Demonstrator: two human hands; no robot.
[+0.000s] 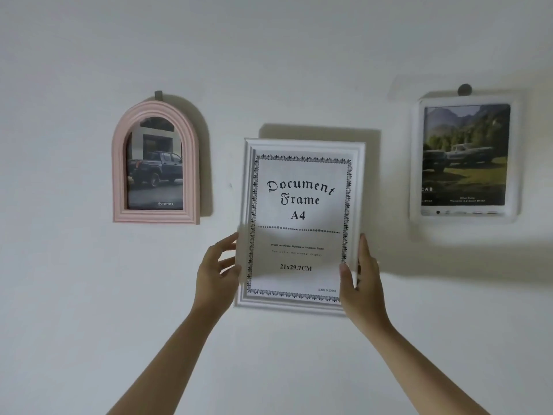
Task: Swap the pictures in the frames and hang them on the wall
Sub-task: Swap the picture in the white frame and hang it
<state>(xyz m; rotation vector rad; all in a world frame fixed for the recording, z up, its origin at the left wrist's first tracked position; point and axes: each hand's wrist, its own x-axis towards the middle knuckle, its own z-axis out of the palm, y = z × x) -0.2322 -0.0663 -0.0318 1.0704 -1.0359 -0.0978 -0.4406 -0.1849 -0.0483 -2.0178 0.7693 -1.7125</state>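
A white rectangular frame (pixel 302 305) with a "Document Frame A4" sheet in it is held upright against the white wall (pixel 299 55), in the middle. My left hand (pixel 217 272) grips its lower left edge, fingers partly spread. My right hand (pixel 363 280) grips the lower right edge, thumb on the front. A pink arched frame (pixel 118 163) with a dark pickup truck picture hangs at the left. At the right hangs a white frame (pixel 414 163) showing trucks before mountains.
A grey hook (pixel 158 95) holds the pink frame at its top, and a round grey hook (pixel 464 89) holds the right frame. Bare wall spreads above and below the three frames.
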